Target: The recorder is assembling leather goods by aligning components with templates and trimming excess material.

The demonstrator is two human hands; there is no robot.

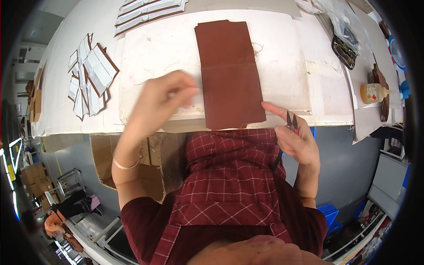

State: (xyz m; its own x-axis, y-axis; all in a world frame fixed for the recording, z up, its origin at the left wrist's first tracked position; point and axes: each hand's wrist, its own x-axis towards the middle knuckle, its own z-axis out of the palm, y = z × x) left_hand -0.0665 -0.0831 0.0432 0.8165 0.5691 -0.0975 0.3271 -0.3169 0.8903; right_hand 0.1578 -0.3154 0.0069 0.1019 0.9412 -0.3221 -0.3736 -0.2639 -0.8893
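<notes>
A brown stack of sheets (232,75) is lying on a white board (163,48), its lower end reaching the near edge of the table (57,106). The right hand (298,139) is touching the stack's right edge with 1 extended index finger (276,109); its other fingers are curling around small dark-bladed scissors (292,121), tips pointing up. The left hand (165,95) is hovering left of the stack, blurred, fingers partly curled and thumb close to index; whether it is gripping anything cannot be told. Pale-faced, brown-edged pieces (99,68) are lying in a loose pile farther left. At far right, a yellowish bottle (373,93) is bearing a label with red marks, its print being too small to read.
</notes>
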